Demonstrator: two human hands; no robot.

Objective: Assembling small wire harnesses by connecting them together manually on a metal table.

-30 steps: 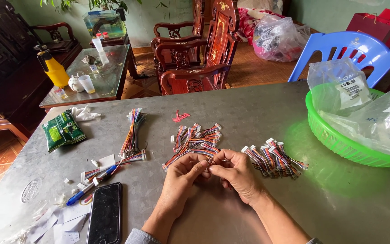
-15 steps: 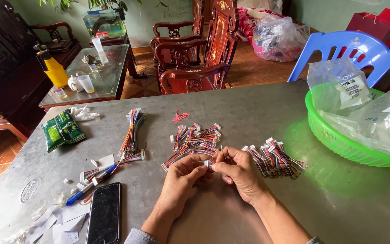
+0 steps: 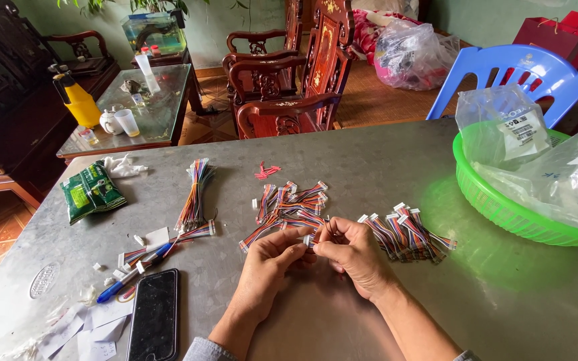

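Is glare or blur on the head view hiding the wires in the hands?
Head view: sharp, daylit; the metal table shows soft sheen and a green cast beside the green basket, no harsh glare; left hand and right hand pinch a wire piece, partly hidden by fingers, not blurred.

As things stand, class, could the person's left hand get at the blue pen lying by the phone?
Probably yes. The left hand is busy pinching a wire connector, but only bare metal table separates it from the blue pen beside the phone.
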